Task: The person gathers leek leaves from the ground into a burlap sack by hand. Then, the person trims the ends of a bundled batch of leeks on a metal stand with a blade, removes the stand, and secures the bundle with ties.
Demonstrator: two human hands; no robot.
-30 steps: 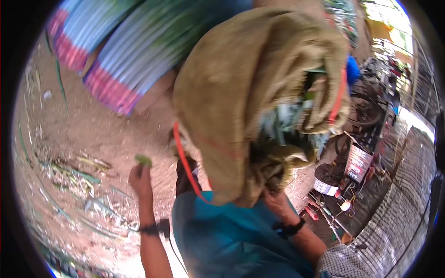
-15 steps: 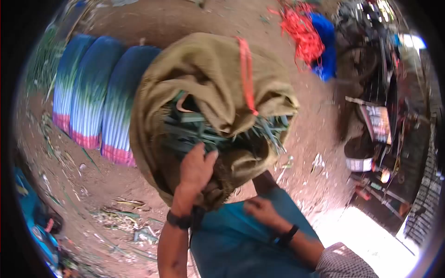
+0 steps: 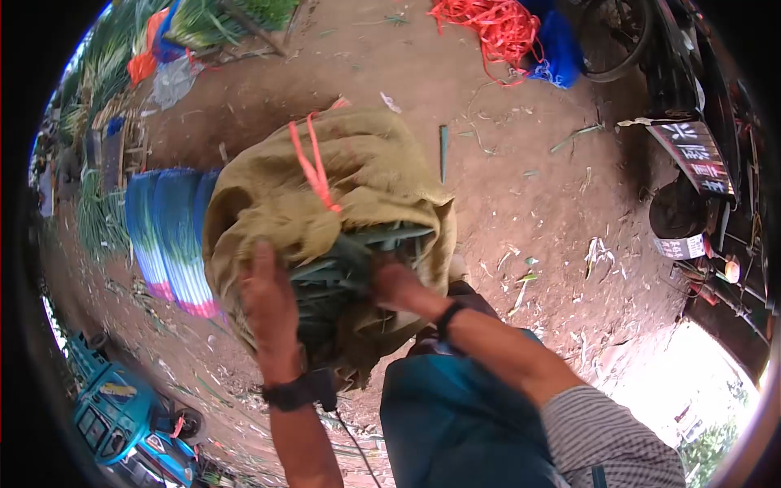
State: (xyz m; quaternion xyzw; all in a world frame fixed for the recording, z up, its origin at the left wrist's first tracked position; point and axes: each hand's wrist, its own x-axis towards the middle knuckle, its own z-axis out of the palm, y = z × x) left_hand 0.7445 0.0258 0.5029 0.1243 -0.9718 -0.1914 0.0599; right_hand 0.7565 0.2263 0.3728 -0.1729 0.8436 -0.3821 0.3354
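Observation:
A brown burlap sack (image 3: 382, 154) stands in front of my legs, its mouth facing me. Long green leaves (image 3: 325, 285) fill the opening, and a red plastic strip (image 3: 313, 171) crosses the cloth above it. My left hand (image 3: 271, 313) lies along the left rim of the mouth, fingers stretched upward and somewhat blurred. At the right side of the opening, my right hand (image 3: 396, 282) reaches in among the leaves; its fingertips are hidden there.
Bundles of scallions (image 3: 169, 232) in blue-and-red wrapping lie left of the sack. Red strapping (image 3: 496, 37) is heaped beside blue material (image 3: 560, 49) at the top. A blue vehicle (image 3: 122, 415) stands lower left; a signboard (image 3: 695, 156) hangs at right. Scraps litter the dirt floor.
My right hand has gone from over my lap into the sack's mouth. My left hand has shifted from the leaves to the left rim. The camera view has also turned.

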